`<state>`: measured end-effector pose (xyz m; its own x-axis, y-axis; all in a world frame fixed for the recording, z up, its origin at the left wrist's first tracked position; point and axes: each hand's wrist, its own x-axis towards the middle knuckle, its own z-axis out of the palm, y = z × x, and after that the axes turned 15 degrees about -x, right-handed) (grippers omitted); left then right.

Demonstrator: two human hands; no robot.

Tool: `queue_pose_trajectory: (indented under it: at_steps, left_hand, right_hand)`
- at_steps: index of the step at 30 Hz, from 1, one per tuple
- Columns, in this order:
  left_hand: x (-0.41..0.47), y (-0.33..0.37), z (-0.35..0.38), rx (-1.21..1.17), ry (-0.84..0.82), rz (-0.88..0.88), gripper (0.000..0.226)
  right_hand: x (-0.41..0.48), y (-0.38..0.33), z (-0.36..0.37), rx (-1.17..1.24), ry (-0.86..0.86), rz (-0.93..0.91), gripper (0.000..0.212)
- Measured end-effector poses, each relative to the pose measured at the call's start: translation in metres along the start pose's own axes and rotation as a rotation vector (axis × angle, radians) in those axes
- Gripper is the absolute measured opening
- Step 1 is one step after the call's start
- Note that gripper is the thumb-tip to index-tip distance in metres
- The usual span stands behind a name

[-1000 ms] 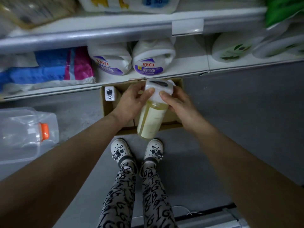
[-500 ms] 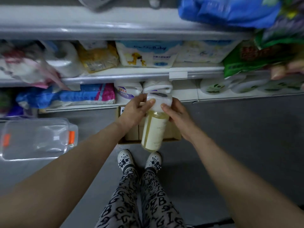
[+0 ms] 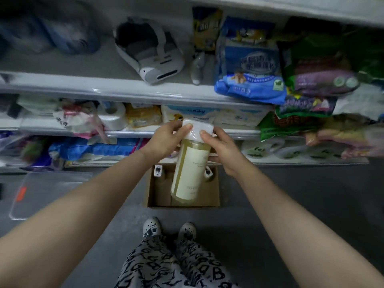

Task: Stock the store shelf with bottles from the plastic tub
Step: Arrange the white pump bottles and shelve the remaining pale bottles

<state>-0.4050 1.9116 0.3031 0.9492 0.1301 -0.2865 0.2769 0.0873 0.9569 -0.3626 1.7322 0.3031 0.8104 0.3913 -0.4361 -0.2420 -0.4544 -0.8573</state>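
You hold a bottle point(image 3: 190, 169) of yellow liquid with both hands in front of the store shelf point(image 3: 124, 92), above an open cardboard box point(image 3: 209, 196) on the floor. Your left hand point(image 3: 164, 140) curls around its white cap point(image 3: 200, 128) from the left side. Your right hand point(image 3: 223, 151) grips the cap and the bottle's shoulder from the right side. The bottle hangs tilted, with its bottom toward you. A clear plastic tub point(image 3: 47, 192) lies on the floor, well to the left.

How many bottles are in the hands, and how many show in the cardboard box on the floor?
Pale yellow plastic bottle with white cap, gripped by left hand and right hand: 1
White-capped bottles showing in brown cardboard box: 2
Total: 3
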Motion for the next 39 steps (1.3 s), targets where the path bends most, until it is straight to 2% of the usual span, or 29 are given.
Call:
queue_pose_trajectory:
  at_steps: [3,6,8,10,13,16,19,24,28,33,37,39]
  left_hand:
    - [-0.006,0.022,-0.004,-0.004,0.029,0.034,0.031]
    - [-0.014,0.044,-0.011,-0.022,0.072,0.057,0.056]
    - [-0.019,0.058,-0.015,-0.049,0.108,0.071,0.059]
    - [-0.021,0.072,-0.02,-0.033,0.148,0.09,0.056]
    - [-0.023,0.09,-0.034,-0.107,0.183,0.086,0.039]
    - [-0.024,0.107,-0.055,-0.085,0.215,0.135,0.045]
    - [-0.032,0.129,-0.081,-0.043,0.231,0.18,0.045]
    - [-0.043,0.16,-0.124,0.009,0.237,0.247,0.042]
    - [-0.049,0.184,-0.164,0.014,0.248,0.313,0.03]
    - [-0.052,0.216,-0.213,-0.075,0.143,0.369,0.028]
    - [-0.049,0.239,-0.241,0.014,0.113,0.467,0.05]
    - [-0.047,0.251,-0.254,0.027,0.107,0.489,0.054]
  right_hand:
    - [-0.001,-0.024,-0.007,-0.045,-0.03,-0.048,0.041]
    - [-0.002,-0.049,-0.009,-0.073,-0.037,-0.081,0.041]
    - [-0.002,-0.067,-0.01,-0.088,-0.048,-0.105,0.041]
    - [-0.001,-0.084,-0.009,-0.127,-0.053,-0.13,0.042]
    - [0.0,-0.113,-0.004,-0.167,-0.062,-0.154,0.036]
    - [0.0,-0.141,0.006,-0.183,-0.081,-0.19,0.029]
    - [0.003,-0.17,0.022,-0.211,-0.076,-0.244,0.04]
    - [0.012,-0.211,0.055,-0.209,-0.062,-0.313,0.042]
    - [0.019,-0.247,0.082,-0.197,-0.06,-0.365,0.041]
    - [0.025,-0.299,0.113,-0.186,-0.024,-0.444,0.039]
    - [0.027,-0.337,0.126,-0.147,-0.01,-0.472,0.037]
    - [0.027,-0.355,0.132,-0.137,0.007,-0.492,0.036]
